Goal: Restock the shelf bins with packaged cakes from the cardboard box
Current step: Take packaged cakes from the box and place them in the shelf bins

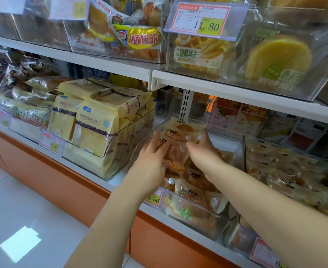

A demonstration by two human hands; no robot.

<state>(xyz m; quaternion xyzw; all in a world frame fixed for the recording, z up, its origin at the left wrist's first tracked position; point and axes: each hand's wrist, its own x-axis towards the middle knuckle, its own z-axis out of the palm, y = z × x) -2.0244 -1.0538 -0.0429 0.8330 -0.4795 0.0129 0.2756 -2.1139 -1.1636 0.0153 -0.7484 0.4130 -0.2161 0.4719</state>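
Left grip [155,159] and right grip [203,149] both grasp translucent cream-orange cake packets [178,140], black-lettered, upright inside the clear shelf bin [223,129].

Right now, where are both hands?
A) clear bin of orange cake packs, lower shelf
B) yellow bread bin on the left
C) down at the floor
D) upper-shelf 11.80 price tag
A: the left hand and right hand both hold cake packs in the clear bin on the lower shelf.
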